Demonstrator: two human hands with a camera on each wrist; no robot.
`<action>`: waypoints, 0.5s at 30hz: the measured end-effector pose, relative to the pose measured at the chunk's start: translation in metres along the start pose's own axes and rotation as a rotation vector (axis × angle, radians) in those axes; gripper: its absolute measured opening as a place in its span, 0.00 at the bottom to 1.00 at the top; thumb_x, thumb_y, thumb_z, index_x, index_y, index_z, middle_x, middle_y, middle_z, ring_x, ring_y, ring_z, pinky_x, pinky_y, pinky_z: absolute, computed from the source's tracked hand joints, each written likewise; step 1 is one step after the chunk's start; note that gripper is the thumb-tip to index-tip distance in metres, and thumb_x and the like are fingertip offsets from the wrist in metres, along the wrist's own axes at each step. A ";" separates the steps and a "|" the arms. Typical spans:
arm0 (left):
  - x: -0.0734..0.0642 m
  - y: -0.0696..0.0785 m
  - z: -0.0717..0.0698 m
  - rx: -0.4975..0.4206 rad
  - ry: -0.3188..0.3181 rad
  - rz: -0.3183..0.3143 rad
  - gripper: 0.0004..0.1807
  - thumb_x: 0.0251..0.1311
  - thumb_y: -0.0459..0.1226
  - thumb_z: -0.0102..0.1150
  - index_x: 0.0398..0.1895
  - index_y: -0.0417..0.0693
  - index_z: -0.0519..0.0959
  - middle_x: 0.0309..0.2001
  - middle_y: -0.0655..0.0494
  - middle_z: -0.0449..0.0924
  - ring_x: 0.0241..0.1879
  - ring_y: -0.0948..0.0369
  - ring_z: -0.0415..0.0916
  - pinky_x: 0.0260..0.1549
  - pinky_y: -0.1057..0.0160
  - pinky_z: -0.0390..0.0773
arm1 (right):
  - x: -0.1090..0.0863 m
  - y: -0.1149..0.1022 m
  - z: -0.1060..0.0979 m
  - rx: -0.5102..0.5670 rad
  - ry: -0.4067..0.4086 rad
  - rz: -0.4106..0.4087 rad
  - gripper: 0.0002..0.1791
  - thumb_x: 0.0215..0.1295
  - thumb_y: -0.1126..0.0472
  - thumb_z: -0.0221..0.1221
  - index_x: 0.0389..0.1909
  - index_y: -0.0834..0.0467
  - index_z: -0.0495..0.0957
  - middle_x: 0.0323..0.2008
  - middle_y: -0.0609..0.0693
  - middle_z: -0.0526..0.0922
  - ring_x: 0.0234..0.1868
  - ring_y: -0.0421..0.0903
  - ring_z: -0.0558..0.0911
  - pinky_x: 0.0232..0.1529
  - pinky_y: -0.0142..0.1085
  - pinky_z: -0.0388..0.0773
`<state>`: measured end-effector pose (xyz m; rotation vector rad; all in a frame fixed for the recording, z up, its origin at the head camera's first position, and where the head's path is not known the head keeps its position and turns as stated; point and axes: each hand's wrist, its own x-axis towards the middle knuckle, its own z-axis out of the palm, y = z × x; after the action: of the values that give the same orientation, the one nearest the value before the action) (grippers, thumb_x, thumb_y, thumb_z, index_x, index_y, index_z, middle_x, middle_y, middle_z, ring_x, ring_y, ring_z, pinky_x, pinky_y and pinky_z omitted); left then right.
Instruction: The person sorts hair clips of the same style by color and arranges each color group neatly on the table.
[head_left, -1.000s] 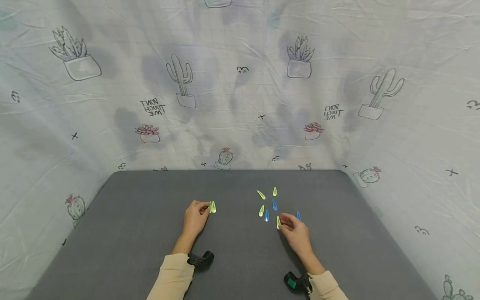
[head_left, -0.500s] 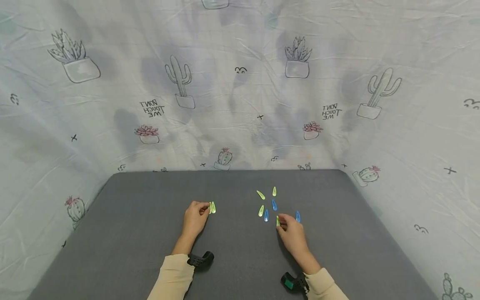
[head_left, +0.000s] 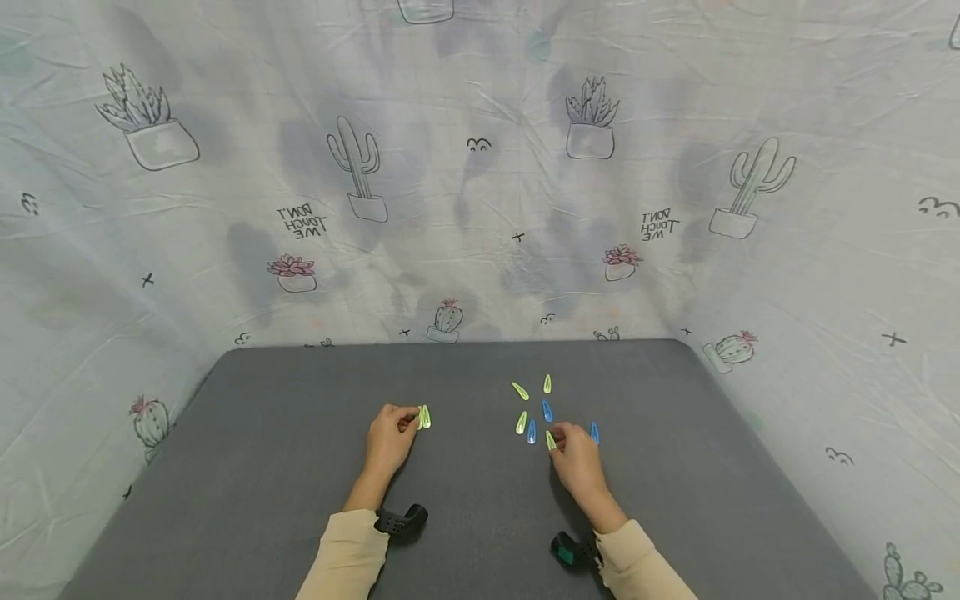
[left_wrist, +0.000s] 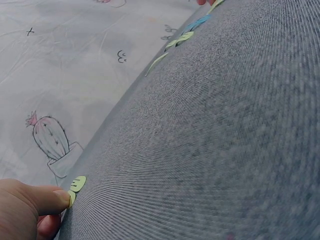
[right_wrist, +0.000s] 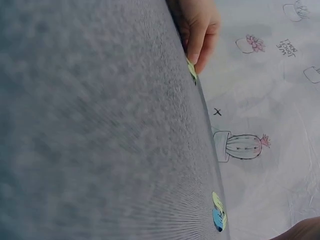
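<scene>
My left hand (head_left: pixel 392 437) pinches a yellow-green snap hair clip (left_wrist: pixel 71 200) between thumb and finger, low over the grey table. Right beside it lies a second yellow-green hair clip (head_left: pixel 426 417), overlapping it in the left wrist view. On the right, my right hand (head_left: pixel 581 462) pinches another yellow-green hair clip (head_left: pixel 551 440) by its side, partly covered by the fingers. Just left of that hand lie a blue hair clip (head_left: pixel 532 431) and a yellow-green hair clip (head_left: pixel 521 422). Only an edge of the right hand shows in the right wrist view.
Farther back on the grey table (head_left: pixel 480 517) are a blue clip (head_left: pixel 547 410) and two yellow-green clips, one slanted (head_left: pixel 521 391), one upright (head_left: pixel 547 383). Another blue clip (head_left: pixel 595 432) lies right of the right hand. A printed cloth (head_left: pixel 480 192) surrounds the table.
The right hand's fingers have closed on the yellow-green clip, and the hand has moved slightly left with it, tilting the clip. The left hand stays in place.
</scene>
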<state>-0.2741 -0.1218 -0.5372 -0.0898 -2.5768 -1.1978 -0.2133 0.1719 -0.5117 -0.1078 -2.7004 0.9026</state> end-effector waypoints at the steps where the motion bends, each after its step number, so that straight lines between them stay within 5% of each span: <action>1: 0.000 0.000 0.000 0.000 0.001 0.000 0.09 0.56 0.32 0.63 0.40 0.41 0.84 0.34 0.50 0.75 0.32 0.58 0.74 0.35 0.59 0.75 | 0.001 0.000 0.000 0.006 -0.002 0.004 0.17 0.46 0.78 0.64 0.41 0.71 0.80 0.36 0.61 0.83 0.34 0.52 0.83 0.35 0.43 0.80; 15: -0.001 0.000 0.000 0.016 0.018 0.011 0.09 0.56 0.32 0.63 0.40 0.41 0.85 0.33 0.50 0.75 0.31 0.58 0.73 0.33 0.59 0.73 | 0.006 0.002 -0.005 0.219 -0.031 0.060 0.13 0.51 0.75 0.59 0.40 0.67 0.82 0.30 0.54 0.84 0.30 0.43 0.80 0.29 0.31 0.76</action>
<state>-0.2733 -0.1219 -0.5375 -0.0891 -2.5669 -1.1685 -0.2174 0.1779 -0.5075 -0.1290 -2.6182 1.2197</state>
